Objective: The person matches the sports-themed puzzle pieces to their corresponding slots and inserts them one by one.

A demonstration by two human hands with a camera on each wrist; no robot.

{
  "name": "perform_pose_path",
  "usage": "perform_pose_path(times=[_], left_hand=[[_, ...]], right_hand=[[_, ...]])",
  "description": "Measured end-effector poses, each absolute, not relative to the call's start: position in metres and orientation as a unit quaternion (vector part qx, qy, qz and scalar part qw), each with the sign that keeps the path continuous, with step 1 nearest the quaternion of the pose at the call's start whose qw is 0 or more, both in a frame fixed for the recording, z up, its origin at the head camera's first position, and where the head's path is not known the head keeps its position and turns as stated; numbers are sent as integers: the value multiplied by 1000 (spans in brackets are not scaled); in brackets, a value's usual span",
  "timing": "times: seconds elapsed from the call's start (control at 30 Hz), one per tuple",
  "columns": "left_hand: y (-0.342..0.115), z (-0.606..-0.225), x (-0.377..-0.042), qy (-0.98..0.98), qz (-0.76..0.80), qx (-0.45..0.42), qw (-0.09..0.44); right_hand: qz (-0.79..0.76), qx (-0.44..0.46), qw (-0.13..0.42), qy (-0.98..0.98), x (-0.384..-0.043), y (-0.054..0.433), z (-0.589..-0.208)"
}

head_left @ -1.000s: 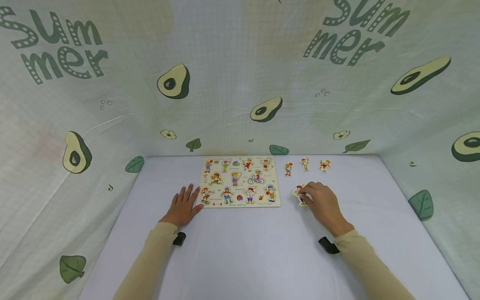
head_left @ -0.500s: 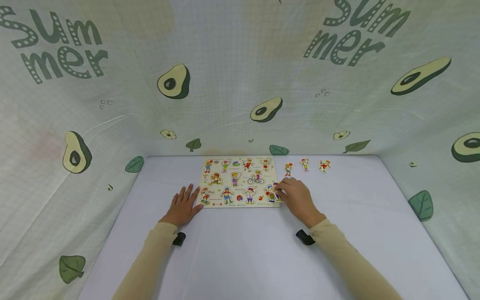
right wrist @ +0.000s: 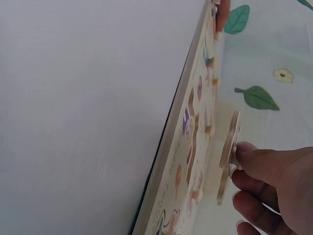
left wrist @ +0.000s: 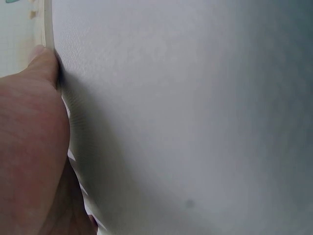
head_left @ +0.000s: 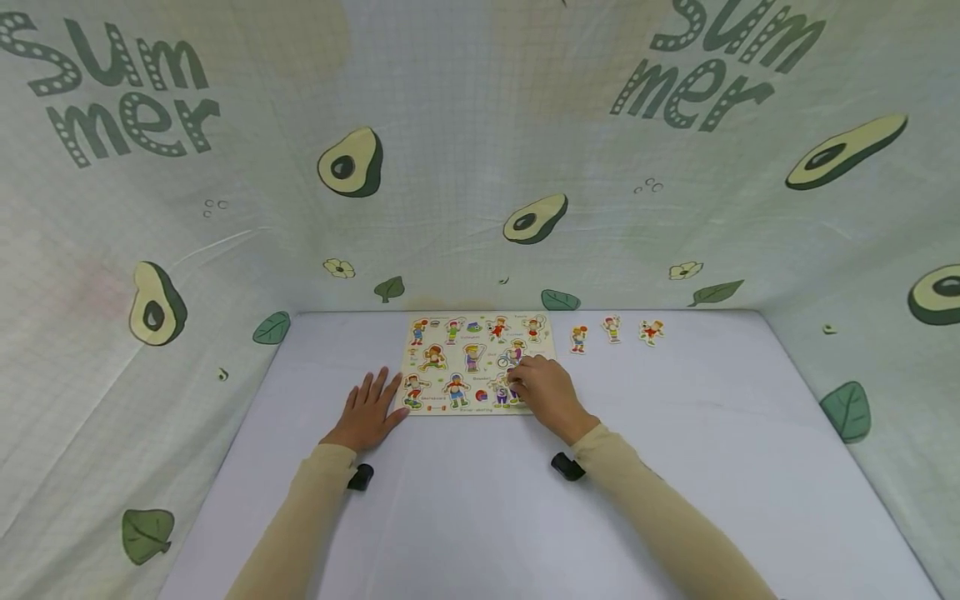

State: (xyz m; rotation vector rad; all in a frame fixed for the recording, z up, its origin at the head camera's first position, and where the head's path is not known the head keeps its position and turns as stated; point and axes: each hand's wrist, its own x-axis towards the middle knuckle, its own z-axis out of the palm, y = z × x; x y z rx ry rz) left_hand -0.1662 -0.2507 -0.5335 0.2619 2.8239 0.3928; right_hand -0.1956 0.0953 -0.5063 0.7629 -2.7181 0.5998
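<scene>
A wooden peg puzzle board (head_left: pixel 480 338) printed with sporty cartoon children lies at the back of the table. My left hand (head_left: pixel 364 412) rests flat beside its left edge, fingers spread, and the thumb (left wrist: pixel 43 62) touches that edge in the left wrist view. Above the lower right part of the board, my right hand (head_left: pixel 553 396) pinches a puzzle piece (right wrist: pixel 229 144) between thumb and fingers. In the right wrist view this piece stands edge-on, raised off the board. The right hand covers the board's lower right corner in the head view.
Three loose puzzle pieces lie right of the board: one with a ball held up (head_left: pixel 578 339), one figure with raised arms (head_left: pixel 612 329) and one kicking figure (head_left: pixel 651 332). A printed cloth (head_left: pixel 442 167) hangs behind the white table (head_left: pixel 465 500).
My right hand has picked up the puzzle piece from the table right of the board and carried it left over the board's lower right part. The left hand has stayed put.
</scene>
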Motion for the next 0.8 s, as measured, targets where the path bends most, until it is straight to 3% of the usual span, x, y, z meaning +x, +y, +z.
perform_pose_path(times=[0.8], left_hand=[[-247,-526,-163,977,134,82,144]], right_hand=[[186,271,86,-941,-204,69,-523]])
